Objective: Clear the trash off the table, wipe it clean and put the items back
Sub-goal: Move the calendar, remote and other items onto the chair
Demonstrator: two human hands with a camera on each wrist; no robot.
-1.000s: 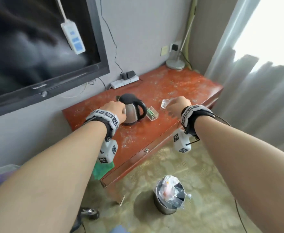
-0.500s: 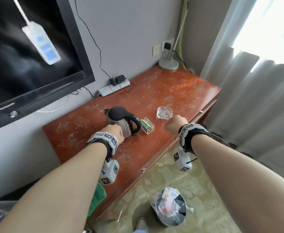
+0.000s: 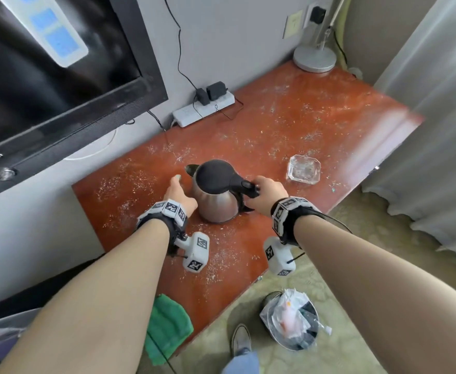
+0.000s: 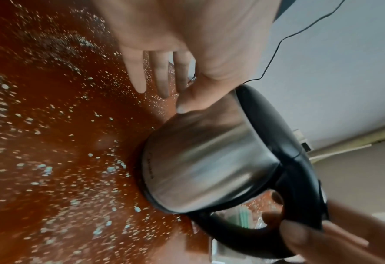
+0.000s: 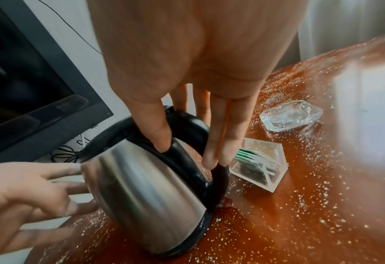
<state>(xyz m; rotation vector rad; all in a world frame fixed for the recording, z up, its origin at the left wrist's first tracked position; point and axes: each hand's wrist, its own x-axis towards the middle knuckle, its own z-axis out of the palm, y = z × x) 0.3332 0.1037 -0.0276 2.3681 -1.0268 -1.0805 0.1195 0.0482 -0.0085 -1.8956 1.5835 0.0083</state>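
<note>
The right hand (image 3: pixel 266 194) has its fingers (image 5: pixel 221 142) curled around the black handle (image 5: pixel 200 142) of the steel kettle (image 3: pixel 216 195), thumb on the inner side of the loop and the other fingers wrapped over the outside. The left hand (image 3: pixel 179 194) lies against the opposite flank of the kettle with its fingers (image 4: pixel 157 75) straight and spread, gripping nothing, only steadying the body. The kettle stands upright on the red counter (image 3: pixel 315 125), its base seemingly touching the wood, squarely between the two sets of fingers.

Just beyond the right fingers, on the side away from the kettle, sits a clear box of sachets (image 5: pixel 260 164), and farther out past it a glass ashtray (image 3: pixel 303 168). White crumbs (image 5: pixel 311 187) speckle the counter on every side of both hands. A green cloth (image 3: pixel 167 325) hangs at the near counter edge, well behind the left wrist, and a lined bin (image 3: pixel 292 319) stands on the floor below the right forearm.

The step in hand looks like clearing the counter so it can be wiped: the kettle is the first item to be lifted off. The next move calls for a firm lift by the handle, with the left palm supporting the body in case there is water inside, and a clear path over the sachet box. The crumbs and wiping are not yet dealt with.
</note>
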